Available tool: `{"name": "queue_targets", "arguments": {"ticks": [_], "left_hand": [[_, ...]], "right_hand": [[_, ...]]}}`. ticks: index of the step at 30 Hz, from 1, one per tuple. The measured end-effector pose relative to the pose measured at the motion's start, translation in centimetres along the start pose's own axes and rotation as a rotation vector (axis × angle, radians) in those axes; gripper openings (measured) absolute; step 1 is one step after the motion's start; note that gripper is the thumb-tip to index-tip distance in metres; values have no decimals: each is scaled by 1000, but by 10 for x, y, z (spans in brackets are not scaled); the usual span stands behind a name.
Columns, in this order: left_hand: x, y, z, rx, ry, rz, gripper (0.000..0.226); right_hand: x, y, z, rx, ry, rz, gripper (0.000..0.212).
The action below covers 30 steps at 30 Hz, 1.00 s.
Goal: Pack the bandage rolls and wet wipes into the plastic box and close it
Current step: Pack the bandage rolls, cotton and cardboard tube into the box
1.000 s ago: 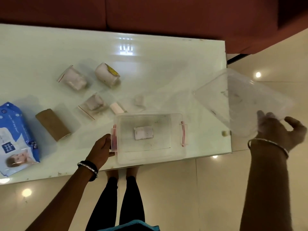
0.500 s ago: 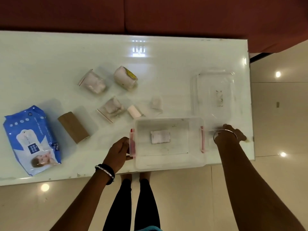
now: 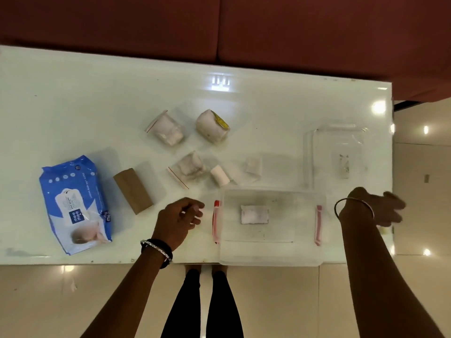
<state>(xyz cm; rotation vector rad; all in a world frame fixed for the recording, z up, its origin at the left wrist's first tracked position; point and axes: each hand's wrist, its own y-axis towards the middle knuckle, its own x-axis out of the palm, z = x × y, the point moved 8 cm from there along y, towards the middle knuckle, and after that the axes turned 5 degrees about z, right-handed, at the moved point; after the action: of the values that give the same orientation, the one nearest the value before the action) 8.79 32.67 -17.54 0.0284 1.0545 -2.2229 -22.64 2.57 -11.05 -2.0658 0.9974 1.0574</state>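
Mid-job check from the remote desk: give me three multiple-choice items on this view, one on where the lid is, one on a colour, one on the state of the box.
1. Where is the clear lid?
A. on the table, beyond the box's right end
B. snapped onto the box
C. in the right hand

2. What colour is the wet wipes pack?
A. green
B. blue and white
C. brown

3. What state is the plastic box in?
A. closed and latched
B. open and full of rolls
C. open, with only a small white piece at the bottom

Answers:
1 A: the lid lies flat on the table, and the right hand is empty.
2 B: blue wrapper with a white label.
3 C: no lid on it, both red latches down at its ends; the rolls all lie on the table. The left hand holds nothing.
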Motion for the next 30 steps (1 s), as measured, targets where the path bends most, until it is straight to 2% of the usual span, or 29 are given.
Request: {"name": "queue_targets", "arguments": {"ticks": [1,3,5,7,9,11,14,16,19,24,30], "left_hand": [[-12,5,4,29,5,75,18],[-38,16,11,86,16,250,17],[-57,27,19,121,66,394,14],[-67,36,29,140,118,474,11],[-69,45,38,173,167,496,13],[-67,53,46,213,215,478,21],[-58,64,53,269,307,397,39],[-52,69,56,286,392,336,49],[-45,75,59,292,459,281,58],[-41,83,57,254,492,234,60],[-40,88,49,282,566,233,51]], "right_hand": [[3,-11,-24,-288,-50,24,50],[9,-61,-64,-795,72,-25,37],[14,-127,-88,-1243,230,-157,26],[34,-188,-100,-1446,288,-362,23],[57,-244,-101,-1518,243,-580,21],[85,-281,-94,-1547,84,-717,24],[130,-310,-80,-1504,-265,-847,49],[150,-320,-73,-1480,-443,-865,62],[168,-323,-66,-1494,-546,-826,50],[167,-310,-63,-1404,-475,-853,37],[78,-255,-76,-958,3,-862,42]]}}
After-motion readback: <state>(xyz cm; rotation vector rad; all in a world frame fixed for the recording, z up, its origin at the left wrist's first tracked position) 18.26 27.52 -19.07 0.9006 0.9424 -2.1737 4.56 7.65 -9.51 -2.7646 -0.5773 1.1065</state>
